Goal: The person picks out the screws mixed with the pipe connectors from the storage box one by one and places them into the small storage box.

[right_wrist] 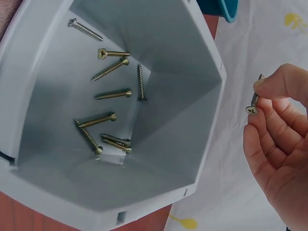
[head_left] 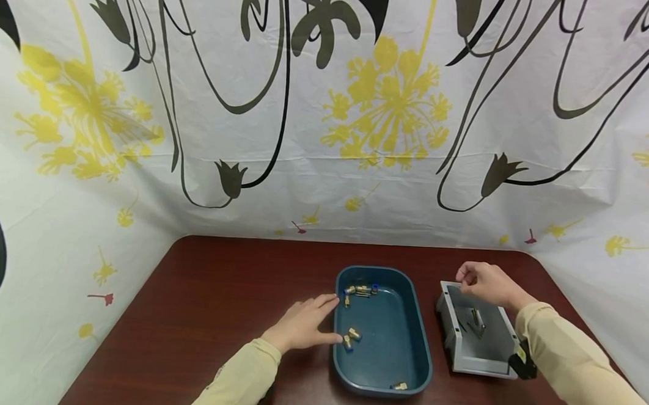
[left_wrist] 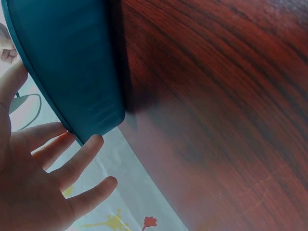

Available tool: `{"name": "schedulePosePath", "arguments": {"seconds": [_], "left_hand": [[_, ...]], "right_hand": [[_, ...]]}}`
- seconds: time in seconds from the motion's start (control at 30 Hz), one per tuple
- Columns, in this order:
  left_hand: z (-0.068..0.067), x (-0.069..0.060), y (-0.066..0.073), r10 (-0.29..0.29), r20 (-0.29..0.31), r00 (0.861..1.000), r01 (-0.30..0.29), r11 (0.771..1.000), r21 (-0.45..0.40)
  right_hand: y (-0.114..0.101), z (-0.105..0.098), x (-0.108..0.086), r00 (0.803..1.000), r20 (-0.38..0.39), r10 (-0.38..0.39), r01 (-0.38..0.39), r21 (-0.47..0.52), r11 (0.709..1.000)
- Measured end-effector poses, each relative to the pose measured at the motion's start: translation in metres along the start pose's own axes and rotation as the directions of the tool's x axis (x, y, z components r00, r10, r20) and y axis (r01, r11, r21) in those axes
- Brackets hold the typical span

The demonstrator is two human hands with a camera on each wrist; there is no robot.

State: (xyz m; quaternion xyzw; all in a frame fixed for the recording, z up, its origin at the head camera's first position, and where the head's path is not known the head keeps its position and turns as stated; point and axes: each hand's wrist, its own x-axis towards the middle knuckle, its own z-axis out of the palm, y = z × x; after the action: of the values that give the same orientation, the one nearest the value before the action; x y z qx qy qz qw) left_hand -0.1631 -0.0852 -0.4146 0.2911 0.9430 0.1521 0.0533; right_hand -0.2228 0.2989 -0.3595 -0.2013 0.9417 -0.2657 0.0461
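My right hand (head_left: 489, 286) is raised over the far end of a grey plastic bin (head_left: 481, 365). In the right wrist view its thumb and fingers pinch a screw (right_wrist: 254, 100) with a cross-slot head, just outside the bin wall. Several screws, brassy and silvery, lie loose on the bin floor, among them a brassy screw (right_wrist: 113, 94). My left hand (head_left: 303, 325) touches the left rim of a blue oval tray (head_left: 391, 334), fingers extended and spread. Inside the tray are several brass fittings, some with blue ends, such as a fitting (head_left: 354, 334) near the thumb.
Both containers stand on a dark red-brown wooden table (head_left: 231, 301), the tray left of the bin. A black piece (head_left: 522, 363) is at the bin's near right corner. Behind the table hangs a white cloth (head_left: 303, 195) printed with flowers.
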Motion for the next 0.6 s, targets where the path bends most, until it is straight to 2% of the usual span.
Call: {"name": "schedulePosePath", "arguments": {"seconds": [0.6], "left_hand": [[0.001, 0.000, 0.000, 0.000, -0.002, 1.000, 0.000, 1.000, -0.009]], "right_hand": [[0.015, 0.006, -0.011, 1.000, 0.000, 0.027, -0.027, -0.005, 1.000]]}}
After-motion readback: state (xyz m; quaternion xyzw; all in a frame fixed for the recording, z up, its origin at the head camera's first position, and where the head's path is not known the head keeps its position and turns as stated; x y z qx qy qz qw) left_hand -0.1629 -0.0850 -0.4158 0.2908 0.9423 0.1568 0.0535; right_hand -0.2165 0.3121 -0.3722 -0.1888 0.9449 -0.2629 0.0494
